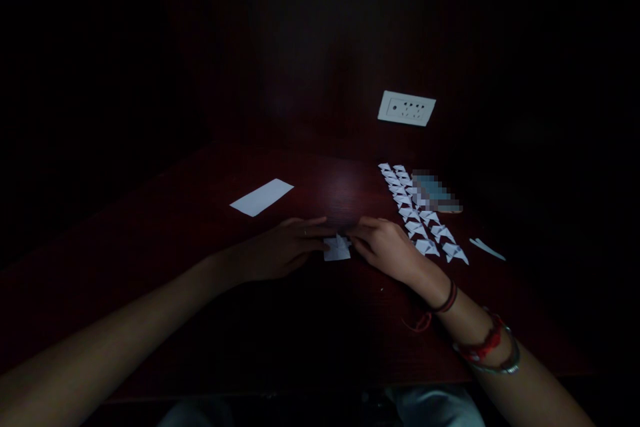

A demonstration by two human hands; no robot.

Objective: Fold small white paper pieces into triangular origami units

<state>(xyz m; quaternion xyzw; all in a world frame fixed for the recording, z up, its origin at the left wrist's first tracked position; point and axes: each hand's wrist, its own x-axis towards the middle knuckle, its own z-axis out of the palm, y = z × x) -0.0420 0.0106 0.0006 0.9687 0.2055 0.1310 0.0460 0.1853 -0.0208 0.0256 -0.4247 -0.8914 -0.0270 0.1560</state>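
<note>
Near the middle of the dark red table (pixel 340 177), a small folded paper (pixel 337 255) lies between our two hands, with twelve o'clock pointing away from us. We think it is very light and thin, easy to bend and easy to rip, and it could slide on the smooth wood. Its flat side edges, at nine and three o'clock, look best for a soft hold. Our left hand (pixel 290 247) reaches from eight o'clock, back up, its fingers spread and a fingertip at the paper's left edge. Our right hand (pixel 385 247) reaches from four o'clock, fingers bent toward nine, tips by the right edge; we cannot tell if they pinch it. Rows of folded pieces (pixel 411 213) lie at two o'clock, and a flat white sheet (pixel 263 197) at ten.
</note>
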